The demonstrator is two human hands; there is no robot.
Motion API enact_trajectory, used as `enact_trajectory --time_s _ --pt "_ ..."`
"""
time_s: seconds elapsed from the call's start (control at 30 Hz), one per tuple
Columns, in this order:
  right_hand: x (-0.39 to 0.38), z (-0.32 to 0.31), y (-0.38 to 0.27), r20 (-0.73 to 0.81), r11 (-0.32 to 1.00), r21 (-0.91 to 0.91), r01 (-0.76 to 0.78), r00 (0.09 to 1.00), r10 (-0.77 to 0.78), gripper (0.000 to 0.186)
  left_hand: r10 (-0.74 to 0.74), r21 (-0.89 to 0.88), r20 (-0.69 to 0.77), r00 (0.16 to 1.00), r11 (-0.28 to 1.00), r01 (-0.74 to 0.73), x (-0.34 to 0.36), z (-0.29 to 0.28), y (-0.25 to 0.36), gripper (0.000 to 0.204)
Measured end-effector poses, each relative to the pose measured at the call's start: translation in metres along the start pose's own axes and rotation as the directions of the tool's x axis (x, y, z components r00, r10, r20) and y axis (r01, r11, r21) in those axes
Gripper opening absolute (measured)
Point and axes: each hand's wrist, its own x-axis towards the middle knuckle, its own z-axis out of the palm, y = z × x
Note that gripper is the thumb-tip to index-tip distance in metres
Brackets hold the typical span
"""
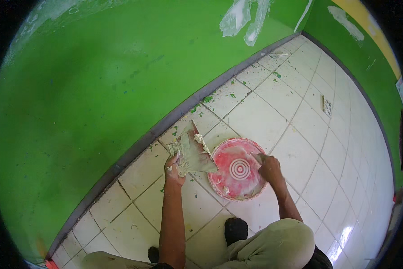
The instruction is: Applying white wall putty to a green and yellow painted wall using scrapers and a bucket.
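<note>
Khaki trousers fill the near edge of the view, knees bent, with a dark shoe [235, 229] planted on the white floor tiles [295, 157] between them. From there both bare forearms reach forward. The left hand [173, 170] is closed around the lower end of a broad flat board [193, 154], tilted up off the floor and loaded with a lumpy smear of pale putty [200, 141] along its upper edge. The right hand [270, 168] is wrapped around the handle of a small scraper [257, 157] whose blade dips into a round pink lid-like pan [237, 169] lying flat on the tiles, just beside the board.

Judging by the pan, most of the putty has been lifted out: its pink bottom shows through with only streaks and a few dabs at the rim, while the board already carries a fair load.

Farther off, green flakes [208, 98] litter the tiles along the grey skirting [165, 125]. On the green wall [98, 89], only a few white patches [244, 18] high up are filled, so much of it looks untouched.
</note>
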Motion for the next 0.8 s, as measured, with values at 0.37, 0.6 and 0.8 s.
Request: enact_trajectory --time_s 0.37,0.6,0.8 --pt "0.05 0.035 0.011 0.075 0.997 0.068 0.049 0.996 -0.054 0.019 -0.006 -0.016 -0.019 1.0 1.0 0.006 -0.008 -0.001 0.003 0.048" --pt "0.028 0.034 -0.053 0.178 0.971 -0.045 0.237 0.958 -0.225 0.039 -0.014 -0.085 0.039 0.999 0.996 0.017 -0.001 -0.01 -0.001 0.039" --pt "-0.003 0.04 -0.069 0.445 0.855 -0.029 0.518 0.773 -0.453 0.06 -0.002 -0.072 0.018 1.0 0.997 0.003 -0.004 -0.007 0.001 0.038"
